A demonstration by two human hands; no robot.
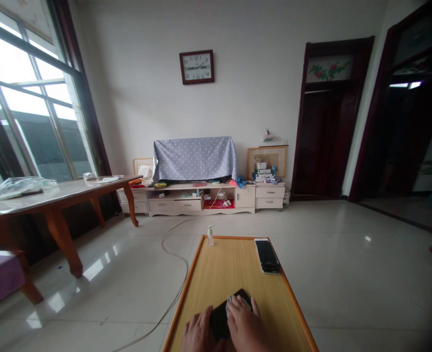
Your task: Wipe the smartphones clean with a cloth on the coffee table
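Black smartphone (221,318) is lying at the near end of the bamboo-topped desk (234,264), with both hands over it. The left hand (199,335) is resting half-open against its left side, steadying it, and a firm, flat hold matters here. The right hand (245,325) is curving over its far corner, seemingly pinching a small pale scrap (229,304), though I cannot tell for certain. A second smartphone (266,255) and a small pump bottle (210,235) are standing by farther along.

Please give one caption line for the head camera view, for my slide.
Left hand and right hand rest on a black phone on a wooden board.
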